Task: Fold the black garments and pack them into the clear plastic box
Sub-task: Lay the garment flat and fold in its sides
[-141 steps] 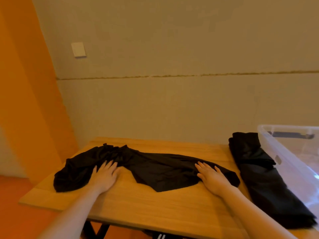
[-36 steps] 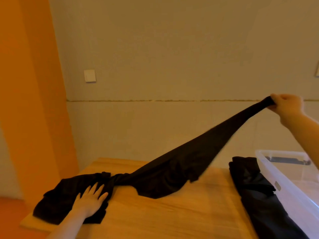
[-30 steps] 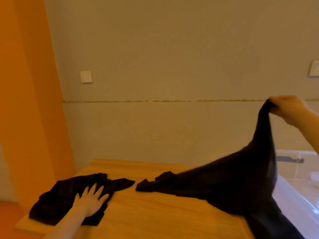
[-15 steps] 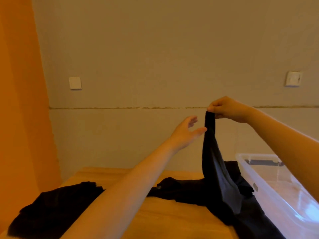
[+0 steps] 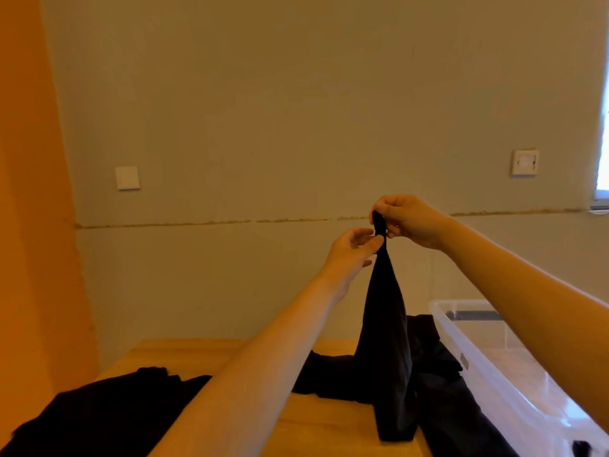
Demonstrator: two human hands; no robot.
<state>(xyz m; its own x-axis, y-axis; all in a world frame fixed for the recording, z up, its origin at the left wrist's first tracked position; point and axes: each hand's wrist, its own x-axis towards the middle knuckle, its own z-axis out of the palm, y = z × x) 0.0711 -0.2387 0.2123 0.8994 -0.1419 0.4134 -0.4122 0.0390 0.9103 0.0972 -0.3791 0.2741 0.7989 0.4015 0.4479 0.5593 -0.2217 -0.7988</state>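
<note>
While the right hand [image 5: 407, 221] pinches the narrow top end of a long black fabric garment [image 5: 385, 341] high above the table, we see that cloth hanging straight down in a slim column, widening as it falls, with its lower end resting on the light wooden tabletop [image 5: 329, 427]. The fingers of that hand are curled tight round the bunched tip, knuckles towards us. Now the left hand [image 5: 351, 250] is up there too, just below and to the left of the right one, thumb and fingertips touching the cloth right under the pinch; its fingers are only lightly bent, and we cannot tell for certain whether they have closed on the fabric.

Down on the table, a second black garment [image 5: 108, 413] lies crumpled at the near left corner, partly hidden behind the left forearm. A third dark heap of black cloth [image 5: 438, 384] sits behind and to the right of the hanging piece, lying against the side of the clear plastic storage box [image 5: 487, 387]. That box stands at the right end of the table, its long near wall running towards us; through the clear wall we make out the wood beneath and a dark handle bar at the far end.

Behind it all we have a pale grey wall [image 5: 296, 110] with a white switch plate [image 5: 127, 178] on the left, a white socket plate [image 5: 525, 163] on the right, and an orange wall panel [image 5: 29, 192] at the left edge.
</note>
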